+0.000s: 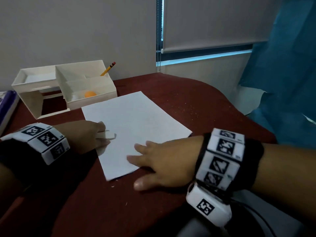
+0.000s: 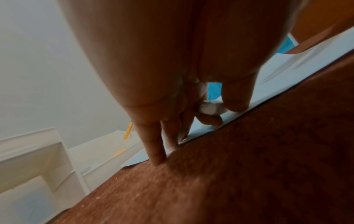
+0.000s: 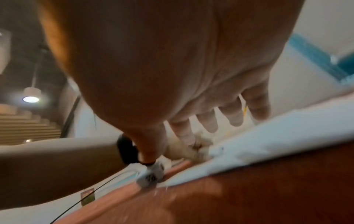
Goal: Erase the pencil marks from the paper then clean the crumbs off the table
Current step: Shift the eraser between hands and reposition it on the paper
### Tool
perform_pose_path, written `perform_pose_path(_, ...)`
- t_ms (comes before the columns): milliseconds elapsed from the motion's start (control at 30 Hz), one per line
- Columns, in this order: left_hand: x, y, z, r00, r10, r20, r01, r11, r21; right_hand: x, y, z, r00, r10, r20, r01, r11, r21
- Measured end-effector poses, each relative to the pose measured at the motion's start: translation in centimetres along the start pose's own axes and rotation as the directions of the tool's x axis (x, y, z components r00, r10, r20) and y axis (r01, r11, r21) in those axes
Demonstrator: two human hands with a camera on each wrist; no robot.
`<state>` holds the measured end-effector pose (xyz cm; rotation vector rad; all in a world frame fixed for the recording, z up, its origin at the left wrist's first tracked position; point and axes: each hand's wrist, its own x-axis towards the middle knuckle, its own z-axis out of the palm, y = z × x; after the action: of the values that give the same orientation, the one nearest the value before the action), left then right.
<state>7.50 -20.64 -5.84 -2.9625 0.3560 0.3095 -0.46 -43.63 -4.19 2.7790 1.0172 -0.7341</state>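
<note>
Dark red table (image 1: 171, 93) sitting against a pale wall, with a window blind (image 1: 213, 23) and a blue cloth (image 1: 282, 65) hanging off to the right. White paper (image 1: 136, 124) is lying at an angle mid-table; pencil marks on it are too faint to make out. Left hand (image 1: 85, 135) is resting at the paper's left edge, its fingers (image 2: 208, 119) curling in and pinching a small white eraser (image 1: 108, 134), which is touching the sheet; the other fingertips are propping on the table and the paper edge. Right hand (image 1: 164, 159) is lying flat across the paper's near right corner, fingers (image 3: 206, 121) spreading straight, thumb sitting off the sheet on the table. Pale crumbs (image 1: 188, 110) are lying scattered over the table to the right of the paper, with a few more near its front corner. White organizer (image 1: 68, 86) is standing behind the paper, holding a yellow pencil (image 1: 108, 68) upright in a back compartment and an orange ball (image 1: 90, 94) in the front one. Purple book (image 1: 6, 106) is showing at the far left edge.
</note>
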Motion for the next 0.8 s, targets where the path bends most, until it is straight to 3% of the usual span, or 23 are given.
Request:
perform_pose_path(67,-0.2,0.1,0.0,1.000,-0.021,0.004,0.021,1.000,0.007,0.1,2.7,-0.9,0.985,0.147,0.094,-0.146,0.989,-0.017)
perform_pose_path(133,-0.4,0.3,0.0,0.999,-0.039,0.000,0.039,0.999,0.022,-0.3,6.1,-2.7,0.937,0.334,0.103,-0.328,0.942,-0.072)
perform_pose_path(200,-0.5,0.5,-0.1,0.999,-0.034,-0.005,0.034,0.999,0.029,-0.6,8.7,-4.1,0.891,0.453,0.019,-0.448,0.886,-0.123)
perform_pose_path(267,-0.8,0.5,-0.5,0.999,-0.032,-0.017,0.032,0.999,0.016,0.4,10.2,-4.7,0.858,0.501,-0.111,-0.506,0.862,-0.029)
perform_pose_path(367,-1.3,0.4,-1.1,0.996,-0.053,-0.071,0.053,0.999,0.001,2.7,10.6,-4.4,0.826,0.522,-0.213,-0.510,0.853,0.113)
perform_pose_path(500,-1.1,0.4,-0.9,0.989,-0.123,-0.085,0.127,0.991,0.038,4.2,10.4,-4.0,0.827,0.532,-0.178,-0.500,0.843,0.196)
perform_pose_path(700,-0.2,0.7,-0.9,0.963,-0.267,-0.042,0.265,0.963,-0.053,4.6,10.2,-3.9,0.829,0.539,-0.152,-0.505,0.837,0.210)
perform_pose_path(800,-0.2,1.5,-1.3,0.959,-0.279,-0.060,0.274,0.959,-0.070,4.7,10.5,-3.8,0.840,0.522,-0.147,-0.484,0.844,0.231)
